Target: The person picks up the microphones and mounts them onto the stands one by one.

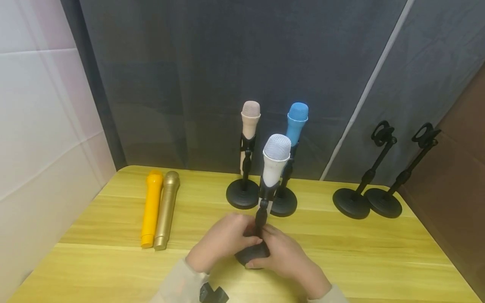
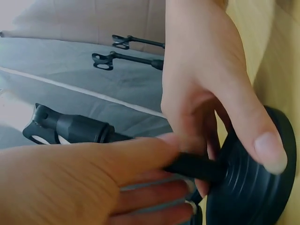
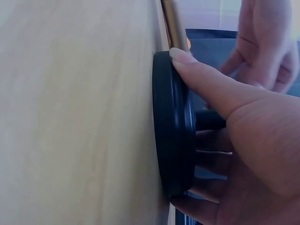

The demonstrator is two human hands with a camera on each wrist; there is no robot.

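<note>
A white microphone [image 1: 273,172] with a pale mesh head stands upright in the clip of a black microphone stand [image 1: 251,253], near the middle of the table. My left hand [image 1: 224,240] holds the stand's pole low down, its thumb across the front and its fingers behind, as the left wrist view shows. From the other side my right hand [image 1: 286,254] grips the round base [image 3: 171,122], thumb on its rim and fingers spread round the far side. In the right wrist view the base appears to sit on or just at the tabletop; which one I cannot tell.
Behind stand a beige microphone [image 1: 250,126] and a blue microphone [image 1: 297,120], each in a black stand. A yellow microphone [image 1: 151,210] and a gold microphone [image 1: 166,212] lie side by side at left. Two black stands [image 1: 351,203] without microphones are at right, before a grey curtain [image 1: 227,63].
</note>
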